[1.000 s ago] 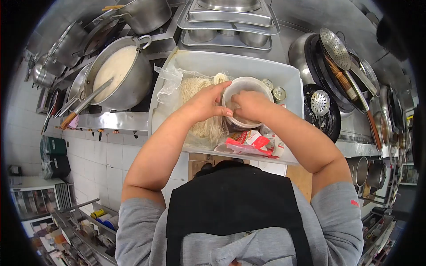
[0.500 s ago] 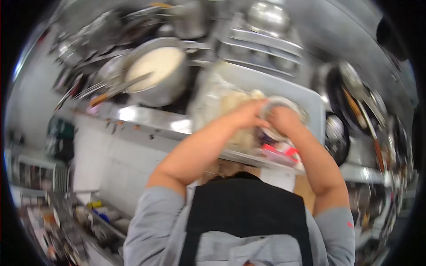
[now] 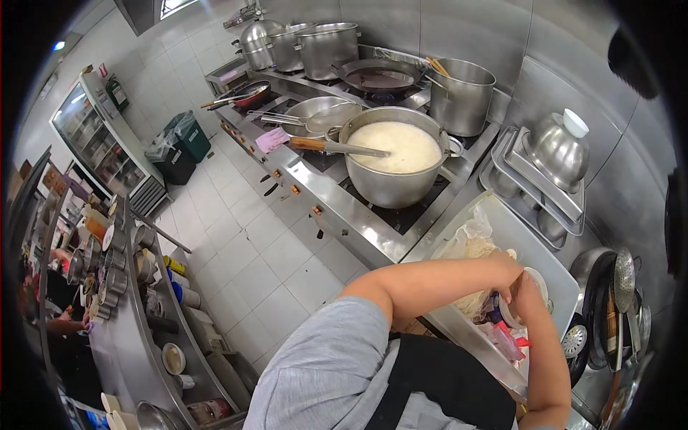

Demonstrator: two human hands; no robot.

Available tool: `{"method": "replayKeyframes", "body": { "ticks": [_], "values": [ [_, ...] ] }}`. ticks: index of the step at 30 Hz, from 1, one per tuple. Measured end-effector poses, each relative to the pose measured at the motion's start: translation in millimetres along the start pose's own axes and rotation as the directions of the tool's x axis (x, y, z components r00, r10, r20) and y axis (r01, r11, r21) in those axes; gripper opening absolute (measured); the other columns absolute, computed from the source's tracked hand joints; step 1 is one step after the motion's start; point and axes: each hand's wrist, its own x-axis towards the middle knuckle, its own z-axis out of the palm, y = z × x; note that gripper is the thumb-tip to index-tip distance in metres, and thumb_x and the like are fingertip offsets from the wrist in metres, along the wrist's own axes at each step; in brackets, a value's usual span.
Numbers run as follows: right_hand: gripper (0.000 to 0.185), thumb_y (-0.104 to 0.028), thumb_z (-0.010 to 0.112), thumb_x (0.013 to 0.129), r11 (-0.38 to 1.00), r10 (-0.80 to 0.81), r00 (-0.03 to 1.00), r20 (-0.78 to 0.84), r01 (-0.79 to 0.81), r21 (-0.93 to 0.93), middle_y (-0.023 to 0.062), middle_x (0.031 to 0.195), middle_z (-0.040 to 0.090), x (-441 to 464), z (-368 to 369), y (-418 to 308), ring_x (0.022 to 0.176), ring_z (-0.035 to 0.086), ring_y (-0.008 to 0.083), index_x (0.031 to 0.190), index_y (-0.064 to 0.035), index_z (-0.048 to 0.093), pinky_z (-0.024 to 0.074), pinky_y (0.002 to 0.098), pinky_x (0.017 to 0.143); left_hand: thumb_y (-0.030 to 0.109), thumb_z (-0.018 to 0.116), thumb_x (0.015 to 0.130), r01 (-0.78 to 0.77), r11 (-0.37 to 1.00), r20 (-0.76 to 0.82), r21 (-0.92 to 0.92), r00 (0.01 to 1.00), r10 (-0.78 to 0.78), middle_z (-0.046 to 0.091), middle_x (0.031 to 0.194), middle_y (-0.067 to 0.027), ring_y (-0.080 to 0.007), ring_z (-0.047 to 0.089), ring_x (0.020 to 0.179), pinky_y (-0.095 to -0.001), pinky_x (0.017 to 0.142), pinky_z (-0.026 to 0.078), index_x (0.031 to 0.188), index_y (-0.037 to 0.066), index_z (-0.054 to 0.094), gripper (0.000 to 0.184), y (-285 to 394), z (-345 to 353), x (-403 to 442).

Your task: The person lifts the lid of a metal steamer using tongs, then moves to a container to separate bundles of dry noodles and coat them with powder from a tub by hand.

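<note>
Both hands are together over a large pale plastic bin [image 3: 566, 276]. My left hand [image 3: 506, 271] has its fingers curled at the near side of a round white container [image 3: 537, 282]. Over that container's mouth is my right hand [image 3: 527, 292], its fingers mostly hidden. Pale dry noodles [image 3: 469, 297] in clear plastic [image 3: 466, 233] lie left of my hands inside the bin. Close below them is a red and pink plastic package [image 3: 504, 340]. Whatever lies between my fingers is too small or hidden to make out.
A big pot of milky liquid [image 3: 396, 147] stands on the stove [image 3: 358, 222], a wooden-handled utensil [image 3: 337, 147] across its rim. Stacked trays with a steel bowl [image 3: 559, 150] sit behind the bin. Pans and a skimmer [image 3: 624, 279] are at right. A person's hand [image 3: 66, 314] shows far left.
The view has swung left and up, bringing the stove, floor and fridge into sight. My hands remain at the white container in the bin.
</note>
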Motion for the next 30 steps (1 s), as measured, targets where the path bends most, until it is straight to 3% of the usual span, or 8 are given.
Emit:
{"method": "replayKeyframes", "body": {
  "ticks": [2, 5, 7, 11, 14, 19, 22, 30],
  "values": [
    [0.049, -0.012, 0.055, 0.081, 0.996, -0.074, 0.997, 0.018, 0.073, 0.046, 0.0258, 0.106, 0.058, -1, -1, 8, 0.098, 0.057, 0.0407, 0.126, -0.0027, 0.038, 0.0454, 0.0501, 0.083, 0.044, 0.082, 0.059, 0.005, 0.997, 0.061, 0.074, 0.998, -0.009, 0.063, 0.109, -0.015, -0.031, 0.061, 0.1, -0.0425, 0.08, 0.049, 0.125, 0.008, 0.046, 0.083, 5, -7, 2],
    [0.058, -0.014, 0.058, 0.077, 0.969, 0.057, 0.909, 0.412, 0.05, -0.243, 0.0265, 0.116, 0.052, -11, -23, -4, 0.108, 0.052, 0.041, 0.13, -0.0059, 0.037, 0.0429, 0.048, 0.089, 0.044, 0.082, 0.058, 0.024, 0.998, 0.095, 0.056, 0.995, -0.029, 0.061, 0.112, -0.0158, -0.0317, 0.059, 0.104, -0.043, 0.085, 0.047, 0.128, 0.011, 0.043, 0.087, 4, -6, -1],
    [0.036, -0.015, 0.049, 0.084, 0.987, -0.086, 0.84, 0.535, 0.146, -0.07, 0.0252, 0.109, 0.056, -14, -16, 4, 0.11, 0.048, 0.0436, 0.117, -0.0005, 0.049, 0.0401, 0.0474, 0.092, 0.044, 0.083, 0.057, 0.019, 0.989, -0.056, -0.146, 0.998, -0.028, 0.06, 0.115, -0.0166, -0.0328, 0.057, 0.107, -0.0432, 0.09, 0.044, 0.131, 0.012, 0.04, 0.091, -11, 12, 1],
    [0.023, -0.011, 0.054, 0.077, 0.96, -0.281, 0.929, 0.239, 0.273, 0.064, 0.0232, 0.096, 0.058, -9, 23, 40, 0.093, 0.054, 0.0422, 0.097, -0.0025, 0.06, 0.042, 0.0487, 0.082, 0.043, 0.082, 0.058, 0.026, 0.994, -0.031, -0.11, 0.999, -0.029, 0.056, 0.12, -0.0189, -0.0334, 0.055, 0.111, -0.0422, 0.092, 0.043, 0.132, 0.011, 0.039, 0.092, -12, 9, 7],
    [0.024, -0.013, 0.056, 0.079, 0.999, -0.042, 0.952, 0.303, 0.049, -0.016, 0.0216, 0.102, 0.06, -7, 10, 19, 0.096, 0.059, 0.0369, 0.101, -0.005, 0.061, 0.046, 0.0448, 0.083, 0.042, 0.082, 0.059, -0.062, 0.989, -0.088, -0.133, 0.995, 0.05, 0.058, 0.116, -0.021, -0.035, 0.056, 0.109, -0.0413, 0.091, 0.044, 0.131, 0.007, 0.039, 0.091, -21, 17, 13],
    [0.021, -0.01, 0.052, 0.082, 0.999, 0.052, 0.992, 0.115, -0.053, 0.003, 0.0221, 0.1, 0.062, -19, 0, 5, 0.094, 0.061, 0.0364, 0.101, -0.002, 0.059, 0.0476, 0.0452, 0.081, 0.041, 0.081, 0.061, -0.017, 0.984, 0.008, -0.18, 1.0, 0.018, 0.059, 0.115, -0.0174, -0.0324, 0.057, 0.108, -0.0408, 0.089, 0.045, 0.133, 0.009, 0.037, 0.091, -13, 8, 10],
    [0.022, -0.012, 0.05, 0.084, 0.975, 0.221, 0.965, 0.14, -0.222, -0.006, 0.0224, 0.097, 0.063, -19, -9, -2, 0.091, 0.062, 0.0364, 0.101, 0.0002, 0.058, 0.0483, 0.0457, 0.08, 0.025, 0.083, 0.064, -0.026, 0.951, -0.001, -0.307, 1.0, 0.027, 0.064, 0.099, -0.0172, -0.0297, 0.062, 0.095, -0.037, 0.081, 0.047, 0.136, 0.004, 0.032, 0.091, -14, 10, 11],
    [0.027, -0.025, 0.05, 0.088, 0.975, 0.224, 0.974, 0.026, -0.223, -0.007, 0.0201, 0.091, 0.065, -23, -17, -6, 0.086, 0.064, 0.0347, 0.095, -0.0014, 0.062, 0.0495, 0.0463, 0.075, 0.029, 0.083, 0.063, 0.005, 0.906, 0.041, -0.423, 0.999, 0.014, 0.063, 0.102, -0.0147, -0.0276, 0.061, 0.097, -0.0357, 0.082, 0.046, 0.136, 0.008, 0.034, 0.091, -15, 10, 12]
  ]
}}
